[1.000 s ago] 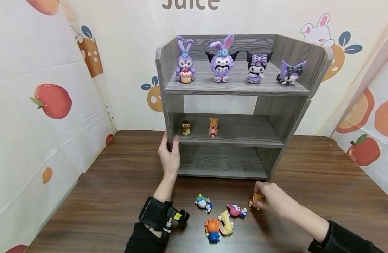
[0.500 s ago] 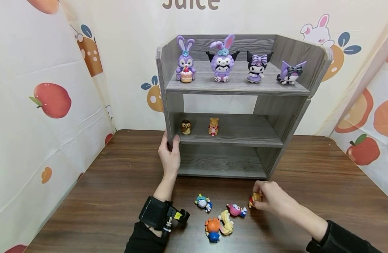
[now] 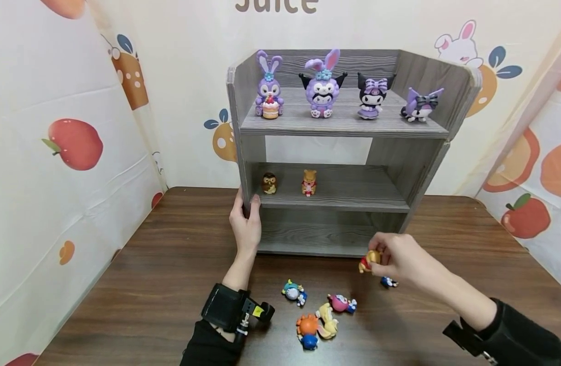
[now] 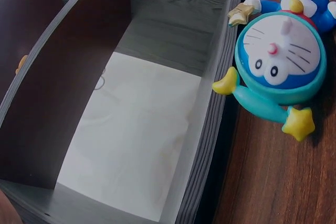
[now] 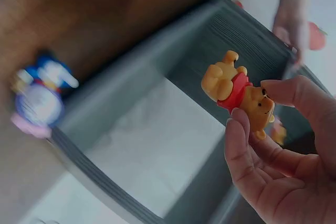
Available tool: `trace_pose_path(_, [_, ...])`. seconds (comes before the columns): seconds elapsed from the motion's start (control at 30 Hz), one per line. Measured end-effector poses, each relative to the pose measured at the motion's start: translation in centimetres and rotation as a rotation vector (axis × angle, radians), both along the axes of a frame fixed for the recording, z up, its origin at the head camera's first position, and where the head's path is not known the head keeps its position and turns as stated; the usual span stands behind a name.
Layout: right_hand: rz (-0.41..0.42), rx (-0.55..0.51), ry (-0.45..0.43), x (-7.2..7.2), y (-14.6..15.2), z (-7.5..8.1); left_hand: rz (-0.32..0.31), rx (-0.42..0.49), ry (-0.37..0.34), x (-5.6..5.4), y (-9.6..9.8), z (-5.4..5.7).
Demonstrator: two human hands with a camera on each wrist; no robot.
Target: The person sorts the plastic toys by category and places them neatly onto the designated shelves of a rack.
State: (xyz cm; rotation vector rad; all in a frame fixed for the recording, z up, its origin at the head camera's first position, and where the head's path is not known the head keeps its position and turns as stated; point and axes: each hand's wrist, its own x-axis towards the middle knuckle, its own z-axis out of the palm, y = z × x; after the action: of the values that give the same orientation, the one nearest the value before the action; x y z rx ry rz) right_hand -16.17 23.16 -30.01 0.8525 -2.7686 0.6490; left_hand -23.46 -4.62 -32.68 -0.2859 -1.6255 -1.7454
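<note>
My left hand (image 3: 245, 223) grips the left side panel of a grey wooden shelf (image 3: 326, 236) standing on the table. In front of the shelf's lower right corner, my right hand (image 3: 401, 256) pinches a yellow bear figurine (image 5: 227, 85) in a red shirt between thumb and fingertips. The right wrist view shows the bear tipped sideways, its head at the fingers. On the middle shelf stand an owl figurine (image 3: 269, 183) and another small bear figurine (image 3: 309, 183) in red. A blue-and-white figurine (image 3: 389, 281) lies partly hidden below my right hand.
Several purple and black figurines, among them a long-eared rabbit (image 3: 268, 89), stand on the top shelf. On the table before the shelf lie a teal-hooded cat figurine (image 3: 293, 292), a pink one (image 3: 340, 304), a pale yellow one (image 3: 327, 323) and an orange-and-blue one (image 3: 307, 325).
My right hand has lifted the bear figurine from the table towards the shelf, uncovering the blue-and-white figurine beneath. The left hand stays on the side panel.
</note>
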Motion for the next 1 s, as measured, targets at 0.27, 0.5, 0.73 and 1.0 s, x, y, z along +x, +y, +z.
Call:
trace_pose_path(0.27, [0.002,0.045,0.096,-0.6,-0.7,5.2,-0.007,-0.004,0.005,-0.2,0.1,-0.1])
trace_pose_path(0.5, [0.012,0.093,0.159,-2.3,-1.7,8.5,-0.012,-0.003,0.002,-0.1,0.1,0.0])
trace_pose_path(0.73, [-0.002,0.104,0.158,-4.5,-2.5,9.9,-0.003,-0.006,-0.004,-0.1,0.0,-0.1])
trace_pose_path(1.0, [-0.021,0.11,0.138,-6.9,-2.9,9.9,-0.003,-0.008,-0.007,-0.1,-0.1,-0.1])
